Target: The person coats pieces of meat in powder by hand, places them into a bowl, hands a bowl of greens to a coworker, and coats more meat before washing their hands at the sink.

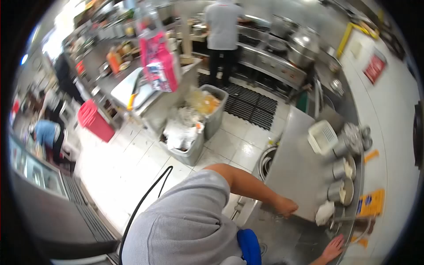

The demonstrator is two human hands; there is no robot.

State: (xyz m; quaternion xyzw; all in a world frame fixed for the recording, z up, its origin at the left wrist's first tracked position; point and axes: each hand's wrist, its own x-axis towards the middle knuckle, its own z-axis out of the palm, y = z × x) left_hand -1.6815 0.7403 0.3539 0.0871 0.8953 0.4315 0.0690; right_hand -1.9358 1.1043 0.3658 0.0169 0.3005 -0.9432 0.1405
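Observation:
My left hand [286,206] is closed in a fist above the edge of the steel counter [293,154], over the sink side. What its fingers hold, if anything, is hidden. Farther down, my right hand [332,248] reaches toward the wall with its fingers stretched out, just below the faucet [335,226]. I see nothing in it. A crumpled white thing, perhaps a cloth [324,213], lies beside the faucet. The steel sink [293,240] spreads beneath both hands.
Metal containers [334,193] and a white plastic basket [322,137] line the wall side. Behind the counter are grey bins [190,154] full of waste and a black floor mat [251,104]. A person [223,26] stands at the stove [274,64]. Other people are at the far left.

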